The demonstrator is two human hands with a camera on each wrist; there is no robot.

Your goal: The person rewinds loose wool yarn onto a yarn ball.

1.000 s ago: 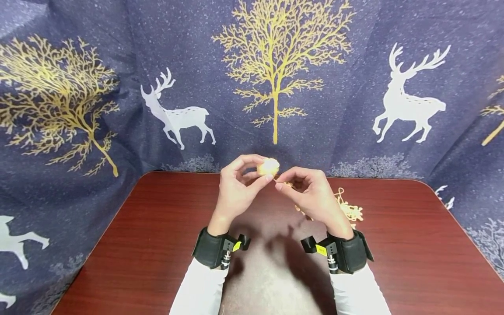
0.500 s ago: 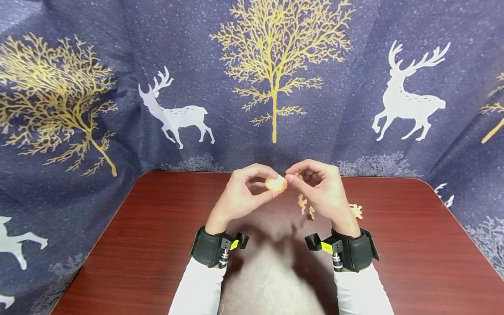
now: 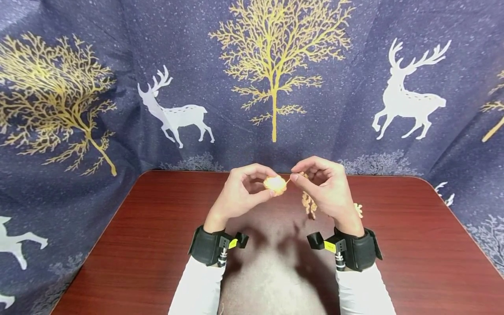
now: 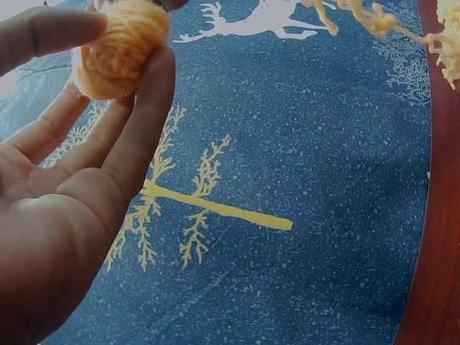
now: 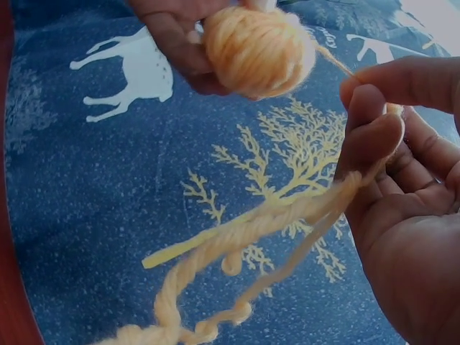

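A small ball of orange-yellow yarn (image 3: 275, 185) sits between the thumb and fingers of my left hand (image 3: 243, 192), above the table's far part. In the right wrist view the ball (image 5: 257, 52) shows its wound strands. One strand of yarn (image 5: 332, 57) runs from it, pulled straight, to my right hand (image 3: 328, 186), whose thumb and index finger pinch it. From the right hand a loose, kinked length of yarn (image 5: 237, 230) hangs down in twisted loops. The two hands are a short way apart, at about the same height.
More loose yarn (image 3: 358, 210) lies on the red-brown wooden table (image 3: 157, 227), partly hidden behind the right wrist. A dark blue cloth (image 3: 244, 87) with white deer and golden trees hangs behind the table's far edge. Each wrist wears a black strap with a camera mount.
The left hand has come slightly right and nearer with the yarn ball, which has turned. My right hand has moved right, and more loose yarn now hangs below it.
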